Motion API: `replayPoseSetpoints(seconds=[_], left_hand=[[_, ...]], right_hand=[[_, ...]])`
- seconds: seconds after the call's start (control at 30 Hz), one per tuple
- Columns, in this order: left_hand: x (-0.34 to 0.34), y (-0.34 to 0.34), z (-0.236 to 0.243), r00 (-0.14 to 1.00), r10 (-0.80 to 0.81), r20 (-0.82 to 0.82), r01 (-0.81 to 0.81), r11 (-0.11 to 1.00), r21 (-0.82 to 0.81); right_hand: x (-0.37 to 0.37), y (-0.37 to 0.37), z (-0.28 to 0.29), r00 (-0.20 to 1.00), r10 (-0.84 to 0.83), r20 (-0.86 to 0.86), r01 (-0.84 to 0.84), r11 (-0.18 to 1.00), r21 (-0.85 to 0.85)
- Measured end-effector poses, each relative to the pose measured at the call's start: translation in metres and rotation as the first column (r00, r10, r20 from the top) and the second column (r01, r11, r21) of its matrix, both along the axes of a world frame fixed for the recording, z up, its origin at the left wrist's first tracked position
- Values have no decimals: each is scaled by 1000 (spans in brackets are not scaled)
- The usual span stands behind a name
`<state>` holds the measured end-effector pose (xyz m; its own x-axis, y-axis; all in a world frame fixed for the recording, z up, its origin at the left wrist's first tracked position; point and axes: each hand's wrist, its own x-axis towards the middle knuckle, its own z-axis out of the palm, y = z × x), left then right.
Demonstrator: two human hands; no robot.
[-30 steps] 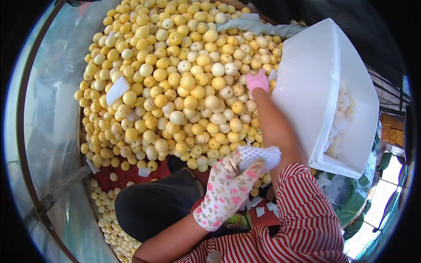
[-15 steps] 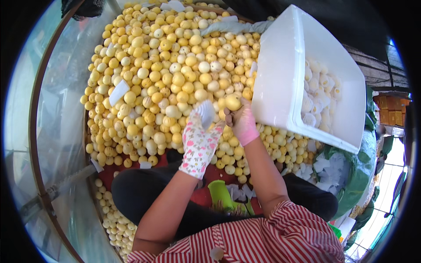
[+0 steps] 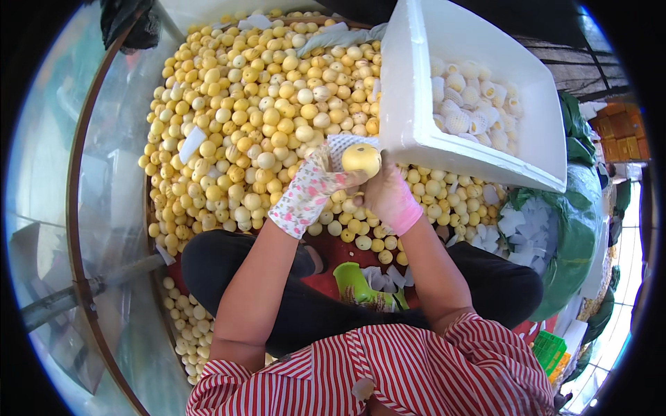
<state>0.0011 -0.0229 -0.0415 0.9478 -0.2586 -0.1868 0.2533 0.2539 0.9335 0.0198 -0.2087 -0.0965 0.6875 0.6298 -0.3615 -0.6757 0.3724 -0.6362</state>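
Observation:
In front of me, my left hand (image 3: pixel 305 193), in a white glove with pink flowers, is closed on a white foam net sleeve (image 3: pixel 338 142). Its thumb lies against the near side of a round yellow melon (image 3: pixel 361 159). My right hand (image 3: pixel 393 200), in a pink glove with its fingertips showing, grips that melon from the right and below. The melon rests against the sleeve, with a dark spot on its upper side; how far the sleeve reaches around it is hidden. Behind both hands spreads a large heap of similar yellow melons (image 3: pixel 243 125).
At the right, a tilted white foam box (image 3: pixel 406 90) holds several net-sleeved melons (image 3: pixel 479 104). Loose white sleeves (image 3: pixel 527 232) lie by a green sheet (image 3: pixel 576 243). A light-green container (image 3: pixel 352 283) stands between my legs. Clear plastic sheeting (image 3: pixel 118 187) borders the left side.
The melon and the foam sleeve, apart before, now touch, with my left thumb on the melon. The foam box appears further left and higher in the view.

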Motion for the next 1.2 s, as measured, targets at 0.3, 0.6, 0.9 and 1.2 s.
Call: replayPoseSetpoints(seconds=[0.3, 0.6, 0.9, 1.2], left_hand=[[-13, -2, 12, 970, -241, -26, 234, 958, -169], [-13, -32, 0, 935, -96, 341, -274, 414, 868], [-27, -56, 17, 629, -12, 777, -463, 798, 386], [-21, -77, 2, 837, -127, 532, -195, 839, 508]], right_hand=[[-42, 0, 28, 874, -198, -443, 394, 823, 409], [-68, 10, 37, 522, -67, 850, 775, 453, -440], [-19, -52, 145, 813, -579, 53, 566, 809, 159], [-78, -260, -89, 544, -570, 615, 546, -316, -776]])
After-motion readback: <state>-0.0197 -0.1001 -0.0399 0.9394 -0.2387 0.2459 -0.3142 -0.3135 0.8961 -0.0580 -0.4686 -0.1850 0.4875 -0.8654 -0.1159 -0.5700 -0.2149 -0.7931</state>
